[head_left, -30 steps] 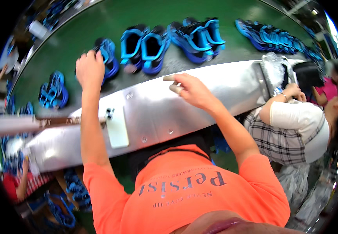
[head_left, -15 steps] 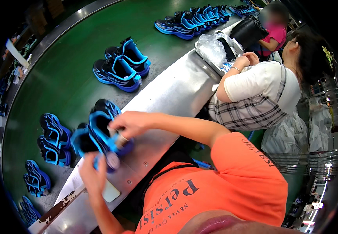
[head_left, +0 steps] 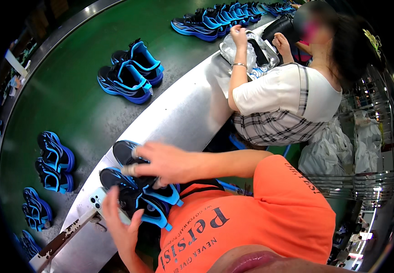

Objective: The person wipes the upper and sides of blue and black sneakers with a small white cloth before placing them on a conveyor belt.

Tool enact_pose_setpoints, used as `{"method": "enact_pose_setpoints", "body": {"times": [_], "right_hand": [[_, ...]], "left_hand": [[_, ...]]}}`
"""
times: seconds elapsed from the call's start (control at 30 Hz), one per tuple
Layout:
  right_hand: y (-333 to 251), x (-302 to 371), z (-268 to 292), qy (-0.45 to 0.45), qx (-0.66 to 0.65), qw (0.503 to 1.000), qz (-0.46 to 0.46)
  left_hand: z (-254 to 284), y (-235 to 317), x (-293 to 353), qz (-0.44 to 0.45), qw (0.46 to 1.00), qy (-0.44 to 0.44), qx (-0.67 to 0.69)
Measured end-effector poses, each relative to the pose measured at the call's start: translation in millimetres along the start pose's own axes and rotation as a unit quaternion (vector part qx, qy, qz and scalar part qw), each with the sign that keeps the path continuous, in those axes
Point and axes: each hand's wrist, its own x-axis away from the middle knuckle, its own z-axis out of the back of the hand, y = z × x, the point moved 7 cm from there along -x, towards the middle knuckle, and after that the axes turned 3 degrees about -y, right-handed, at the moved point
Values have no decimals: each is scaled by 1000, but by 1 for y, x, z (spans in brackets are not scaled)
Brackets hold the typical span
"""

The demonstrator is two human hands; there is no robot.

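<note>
A pair of black sneakers with blue collars and soles (head_left: 153,207) is in front of me at the metal edge, toes pointing away and heels near my shirt. Over the tops of the pair is my right hand (head_left: 165,161), fingers spread and a little bent, with pale bands on some of them. Whether its fingertips press on the uppers is hard to see. My left hand (head_left: 122,227) is open beside the left shoe, thumb apart from the fingers. Next to that shoe lies a pale phone (head_left: 97,199), partly covered.
More matching sneakers (head_left: 131,73) stand in pairs on the green belt (head_left: 83,91), with a long row (head_left: 206,22) at the far end. A worn metal bar (head_left: 65,236) crosses the steel ledge (head_left: 178,109). At right a co-worker (head_left: 278,95) sits by a tray of plastic bags.
The pair of sneakers has come off the belt side toward my body and turned, heels now nearest me. My left hand has let go and opened. The co-worker's hands have moved apart.
</note>
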Motion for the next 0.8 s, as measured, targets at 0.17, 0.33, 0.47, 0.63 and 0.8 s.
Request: {"method": "enact_pose_setpoints", "body": {"times": [0.17, 0.33, 0.47, 0.63, 0.8], "right_hand": [[5, 24, -26, -15, -113, 993, -44], [-11, 46, -25, -75, -81, 993, -30], [-8, 52, -11, -41, -103, 994, 10], [-36, 57, -34, 30, 92, 995, 37], [-34, 59, -17, 75, 45, 996, 28]], "left_hand": [[-37, 9, 13, -73, 991, -66, -88], [-48, 2, 37, -71, 993, -26, -93], [-57, 7, 43, -87, 988, -30, -122], [-74, 6, 38, -111, 975, 15, -193], [-50, 23, 35, -75, 987, 72, -125]]}}
